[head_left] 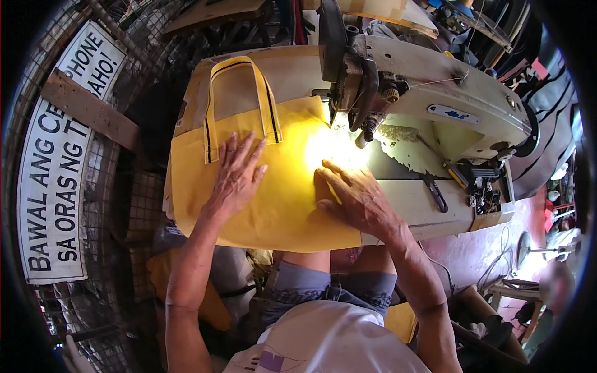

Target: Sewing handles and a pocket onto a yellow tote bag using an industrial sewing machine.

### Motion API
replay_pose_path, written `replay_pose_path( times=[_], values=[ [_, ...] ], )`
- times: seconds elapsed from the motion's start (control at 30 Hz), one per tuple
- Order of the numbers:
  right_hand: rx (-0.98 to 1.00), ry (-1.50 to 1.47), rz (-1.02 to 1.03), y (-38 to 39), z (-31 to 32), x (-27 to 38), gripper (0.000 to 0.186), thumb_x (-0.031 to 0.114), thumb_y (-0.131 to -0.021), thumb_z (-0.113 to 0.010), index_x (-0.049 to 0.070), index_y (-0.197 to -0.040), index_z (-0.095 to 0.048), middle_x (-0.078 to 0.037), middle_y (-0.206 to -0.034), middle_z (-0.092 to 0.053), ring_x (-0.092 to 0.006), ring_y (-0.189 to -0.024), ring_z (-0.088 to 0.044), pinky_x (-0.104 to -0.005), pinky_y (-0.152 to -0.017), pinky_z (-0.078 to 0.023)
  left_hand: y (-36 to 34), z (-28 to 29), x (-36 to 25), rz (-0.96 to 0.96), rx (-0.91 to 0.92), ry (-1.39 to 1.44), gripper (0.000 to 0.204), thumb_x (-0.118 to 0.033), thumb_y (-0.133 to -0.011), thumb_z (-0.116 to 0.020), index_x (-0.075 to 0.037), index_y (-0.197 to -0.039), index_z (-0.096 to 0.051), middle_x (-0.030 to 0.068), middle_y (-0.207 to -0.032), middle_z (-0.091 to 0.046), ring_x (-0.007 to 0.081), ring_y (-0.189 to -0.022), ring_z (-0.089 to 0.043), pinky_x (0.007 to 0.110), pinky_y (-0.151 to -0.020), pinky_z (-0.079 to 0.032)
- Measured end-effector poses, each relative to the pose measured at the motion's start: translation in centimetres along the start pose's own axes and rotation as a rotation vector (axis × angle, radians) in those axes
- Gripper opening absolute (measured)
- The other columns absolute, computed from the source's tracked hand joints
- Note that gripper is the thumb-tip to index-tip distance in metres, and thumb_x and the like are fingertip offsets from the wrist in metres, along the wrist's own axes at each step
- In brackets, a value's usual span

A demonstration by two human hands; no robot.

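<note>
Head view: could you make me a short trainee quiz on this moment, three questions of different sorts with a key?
1. True or false: the left hand lies on top of the yellow cloth.
2. Which hand is nearer the sewing machine?
3. Pick one. The stripe along the strap is: A) green; B) black; C) red.

Key
1. True; its fingers are spread on the cloth beside the strap.
2. The right hand, near the bright patch of light under the machine's head.
3. B) black.
</note>
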State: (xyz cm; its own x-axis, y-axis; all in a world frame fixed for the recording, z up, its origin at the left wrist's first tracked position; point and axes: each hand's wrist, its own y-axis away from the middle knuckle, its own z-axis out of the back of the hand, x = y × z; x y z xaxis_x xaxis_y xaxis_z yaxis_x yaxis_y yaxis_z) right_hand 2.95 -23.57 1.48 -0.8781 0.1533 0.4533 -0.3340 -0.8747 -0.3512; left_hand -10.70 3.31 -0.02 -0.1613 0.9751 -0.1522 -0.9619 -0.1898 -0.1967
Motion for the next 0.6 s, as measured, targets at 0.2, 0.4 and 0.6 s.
replay_pose_path(
  times=[0.2,0.4,0.6],
  values=[
    [-0.057,0.087,-0.066,1.4,0.5,-0.3,0.050,0.036,-0.093,-0.067,0.003,-0.129,-0.060,-0.018,-0.131,-0.062,-0.0371,-0.123,-0.056,-0.0489,-0.107,-0.040,-1.0,-1.5,-2.9,-0.064,-0.054,0.022,0.051,-0.029,-0.099,-0.057,-0.008,-0.146,-0.051,0.0180,-0.157,-0.036,0.0491,-0.147,-0.024,0.063,-0.121,-0.015],
    [-0.057,0.191,-0.104,2.2,1.7,-0.7,0.046,0.033,-0.086,-0.073,0.006,-0.122,-0.062,-0.016,-0.128,-0.062,-0.0321,-0.116,-0.058,-0.0493,-0.106,-0.040,-2.0,-1.9,-5.4,-0.081,-0.064,-0.011,0.061,-0.037,-0.097,-0.058,-0.003,-0.146,-0.048,0.0232,-0.153,-0.036,0.0537,-0.145,-0.022,0.068,-0.118,-0.015],
    [-0.050,0.108,0.031,-0.3,-0.3,-0.4,0.051,0.036,-0.091,-0.068,0.003,-0.129,-0.059,-0.016,-0.138,-0.057,-0.0336,-0.119,-0.057,-0.0465,-0.103,-0.042,3.1,-0.7,-6.6,0.172,-0.023,-0.176,0.066,-0.038,-0.097,-0.058,-0.001,-0.149,-0.042,0.0234,-0.158,-0.029,0.0555,-0.144,-0.023,0.070,-0.115,-0.018]
  ],
)
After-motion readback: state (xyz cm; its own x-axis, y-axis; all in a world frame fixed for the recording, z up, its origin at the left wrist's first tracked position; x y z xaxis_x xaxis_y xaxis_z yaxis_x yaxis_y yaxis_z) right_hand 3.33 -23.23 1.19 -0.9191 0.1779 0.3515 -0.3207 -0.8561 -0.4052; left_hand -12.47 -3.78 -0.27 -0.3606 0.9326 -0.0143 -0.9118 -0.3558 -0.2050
